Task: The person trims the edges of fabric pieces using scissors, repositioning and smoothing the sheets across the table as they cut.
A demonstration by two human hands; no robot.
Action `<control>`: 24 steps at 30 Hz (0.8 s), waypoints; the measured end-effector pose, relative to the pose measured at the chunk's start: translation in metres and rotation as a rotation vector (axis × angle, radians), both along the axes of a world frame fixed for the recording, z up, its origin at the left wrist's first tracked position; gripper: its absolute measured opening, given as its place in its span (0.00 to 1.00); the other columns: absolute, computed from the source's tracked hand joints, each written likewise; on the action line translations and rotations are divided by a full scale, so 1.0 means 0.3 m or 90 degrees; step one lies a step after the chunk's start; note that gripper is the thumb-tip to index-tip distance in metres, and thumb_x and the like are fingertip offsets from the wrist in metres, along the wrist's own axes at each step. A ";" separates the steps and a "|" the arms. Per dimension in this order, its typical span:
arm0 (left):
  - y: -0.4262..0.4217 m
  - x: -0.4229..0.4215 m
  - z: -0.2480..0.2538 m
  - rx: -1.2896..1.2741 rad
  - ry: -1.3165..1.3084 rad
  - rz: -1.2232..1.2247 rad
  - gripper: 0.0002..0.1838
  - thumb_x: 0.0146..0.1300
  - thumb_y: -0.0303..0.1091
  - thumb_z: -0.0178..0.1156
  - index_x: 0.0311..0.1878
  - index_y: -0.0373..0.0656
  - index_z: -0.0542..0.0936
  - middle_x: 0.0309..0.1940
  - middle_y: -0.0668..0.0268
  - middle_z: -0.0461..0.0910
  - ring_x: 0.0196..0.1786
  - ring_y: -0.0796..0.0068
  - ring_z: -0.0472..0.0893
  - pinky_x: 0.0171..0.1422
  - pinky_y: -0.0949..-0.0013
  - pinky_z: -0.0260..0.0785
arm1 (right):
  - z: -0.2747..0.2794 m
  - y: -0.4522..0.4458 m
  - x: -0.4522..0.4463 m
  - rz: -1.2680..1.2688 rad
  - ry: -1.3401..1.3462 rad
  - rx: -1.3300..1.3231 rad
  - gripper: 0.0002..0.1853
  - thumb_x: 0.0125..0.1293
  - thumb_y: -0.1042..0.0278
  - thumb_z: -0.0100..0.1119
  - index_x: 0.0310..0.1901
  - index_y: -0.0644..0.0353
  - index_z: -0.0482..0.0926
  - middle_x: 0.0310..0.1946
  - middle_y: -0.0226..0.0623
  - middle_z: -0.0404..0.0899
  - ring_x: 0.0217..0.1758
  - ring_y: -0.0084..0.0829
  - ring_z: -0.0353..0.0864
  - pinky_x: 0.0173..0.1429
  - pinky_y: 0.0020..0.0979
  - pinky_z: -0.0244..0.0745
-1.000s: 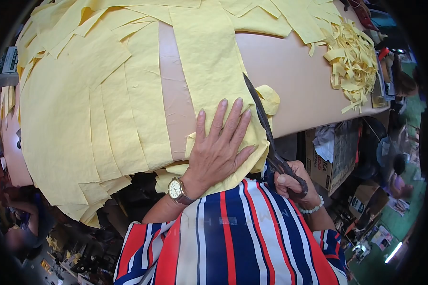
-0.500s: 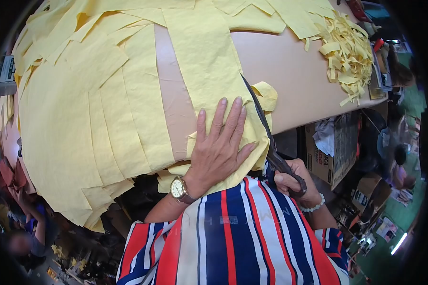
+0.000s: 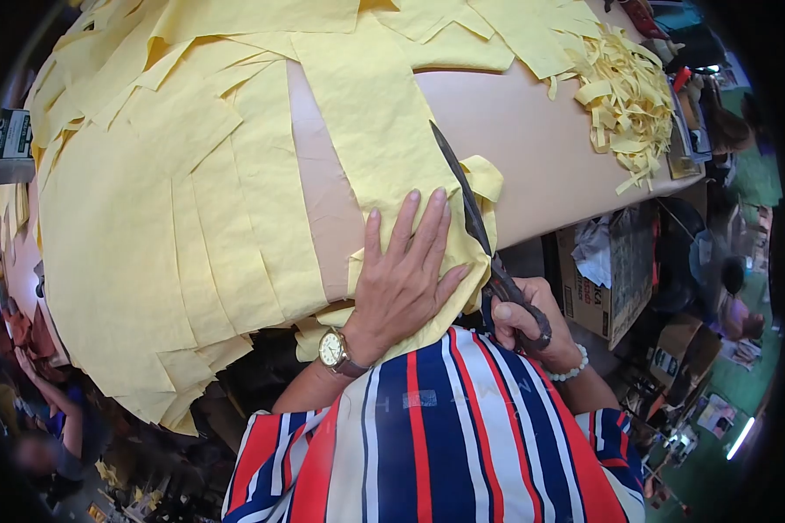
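Note:
My left hand (image 3: 401, 275) lies flat with its fingers spread on a strip of yellow cloth (image 3: 358, 105) that runs down the table toward me. Below it, the cloth bunches and hangs over the table's near edge. My right hand (image 3: 536, 322) is wrapped round the handles of large dark scissors (image 3: 484, 227). Their blades lie along the right edge of the strip, pointing away from me. A narrow curled offcut (image 3: 482, 179) sticks out to the right of the blades.
Overlapping yellow cloth pieces (image 3: 122, 227) cover the table's left and far parts. A heap of thin yellow scraps (image 3: 628, 96) sits at the table's right end. Below the table (image 3: 515, 131) on the right stands a cardboard box (image 3: 589, 292). Another person's arm (image 3: 57, 397) shows at far left.
The scissors have shifted slightly up and left with my right hand, their tip farther along the cloth edge. My left hand stays flat on the cloth. The view has moved a little.

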State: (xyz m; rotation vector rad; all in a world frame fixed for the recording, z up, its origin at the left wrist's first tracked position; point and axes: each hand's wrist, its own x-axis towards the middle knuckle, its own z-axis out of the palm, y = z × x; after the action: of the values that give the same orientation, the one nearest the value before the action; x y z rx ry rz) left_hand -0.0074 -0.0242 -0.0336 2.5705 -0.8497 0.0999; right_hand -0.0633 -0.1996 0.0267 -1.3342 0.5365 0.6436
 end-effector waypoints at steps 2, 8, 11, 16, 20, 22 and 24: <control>0.002 0.001 0.002 -0.003 0.004 -0.003 0.32 0.60 0.52 0.49 0.61 0.38 0.67 0.66 0.62 0.59 0.68 0.62 0.57 0.67 0.48 0.44 | 0.006 0.011 0.008 -0.004 0.005 -0.002 0.13 0.55 0.63 0.63 0.23 0.64 0.74 0.11 0.27 0.71 0.12 0.14 0.67 0.17 0.15 0.57; 0.005 0.000 0.004 -0.004 0.006 -0.010 0.32 0.60 0.52 0.49 0.61 0.37 0.66 0.66 0.62 0.58 0.68 0.62 0.56 0.67 0.48 0.45 | 0.005 0.014 0.005 -0.003 0.002 -0.001 0.13 0.56 0.62 0.63 0.25 0.65 0.75 0.11 0.26 0.71 0.12 0.13 0.67 0.17 0.14 0.57; 0.005 -0.001 0.004 -0.005 0.004 -0.013 0.32 0.60 0.52 0.49 0.61 0.37 0.66 0.66 0.62 0.58 0.68 0.62 0.56 0.67 0.48 0.45 | 0.014 0.018 0.005 0.002 -0.005 -0.010 0.14 0.56 0.62 0.63 0.25 0.65 0.75 0.12 0.26 0.71 0.12 0.13 0.67 0.17 0.14 0.57; 0.007 -0.002 0.004 -0.010 -0.001 -0.026 0.32 0.60 0.51 0.50 0.61 0.37 0.66 0.65 0.62 0.59 0.68 0.62 0.57 0.67 0.49 0.44 | 0.022 0.026 0.021 0.012 -0.011 -0.025 0.14 0.57 0.62 0.63 0.26 0.66 0.76 0.12 0.26 0.71 0.12 0.13 0.67 0.17 0.14 0.58; 0.012 -0.001 0.005 -0.010 -0.011 -0.031 0.31 0.60 0.51 0.50 0.61 0.37 0.67 0.65 0.62 0.60 0.67 0.62 0.58 0.67 0.49 0.46 | 0.020 0.037 0.025 0.001 -0.021 -0.024 0.14 0.56 0.61 0.63 0.27 0.66 0.76 0.12 0.25 0.71 0.12 0.13 0.67 0.17 0.14 0.58; 0.010 -0.002 0.003 -0.010 -0.019 -0.032 0.31 0.60 0.51 0.50 0.60 0.37 0.68 0.65 0.63 0.60 0.67 0.63 0.58 0.66 0.49 0.48 | 0.017 0.037 0.021 0.000 -0.022 -0.031 0.14 0.57 0.61 0.63 0.27 0.66 0.76 0.12 0.25 0.71 0.12 0.12 0.67 0.17 0.14 0.58; 0.010 -0.003 0.000 -0.012 -0.019 -0.032 0.31 0.60 0.51 0.50 0.60 0.37 0.68 0.65 0.63 0.60 0.67 0.63 0.58 0.66 0.49 0.48 | 0.019 0.038 0.020 0.007 -0.007 -0.043 0.14 0.57 0.61 0.63 0.26 0.66 0.76 0.12 0.25 0.71 0.12 0.12 0.67 0.17 0.14 0.58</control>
State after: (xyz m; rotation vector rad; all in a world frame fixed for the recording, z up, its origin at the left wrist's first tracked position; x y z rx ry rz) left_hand -0.0083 -0.0211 -0.0336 2.5334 -0.9189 0.1303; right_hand -0.0573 -0.1882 0.0325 -1.4048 0.5468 0.6304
